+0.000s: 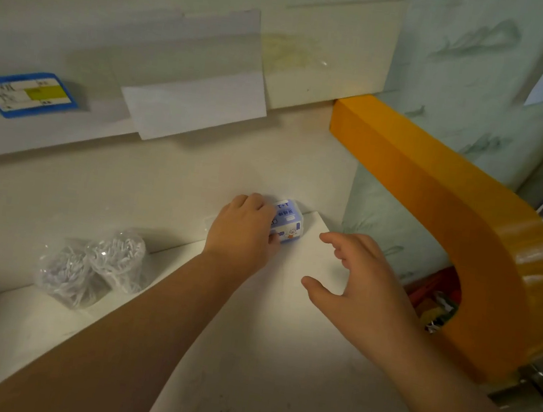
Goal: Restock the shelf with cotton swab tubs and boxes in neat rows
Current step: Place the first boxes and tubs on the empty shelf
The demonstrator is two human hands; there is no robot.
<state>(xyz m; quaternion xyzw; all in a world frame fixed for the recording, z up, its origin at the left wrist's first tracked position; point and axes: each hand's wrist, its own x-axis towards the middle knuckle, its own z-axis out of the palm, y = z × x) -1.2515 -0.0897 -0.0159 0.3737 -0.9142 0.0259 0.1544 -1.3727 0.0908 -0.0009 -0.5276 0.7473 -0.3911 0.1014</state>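
Observation:
My left hand grips a small blue-and-white cotton swab box that sits at the back right corner of the white shelf. Its fingers curl over the box's left side and hide part of it. Just to the right and nearer to me, my right hand hovers over the shelf with spread, relaxed fingers and holds nothing. Two clear tubs of white cotton swabs stand side by side on the shelf at the left, touching each other.
An orange curved bracket runs along the shelf's right side. Above the back of the shelf hang a blue price label and a blank white tag. Colourful packets show below the bracket.

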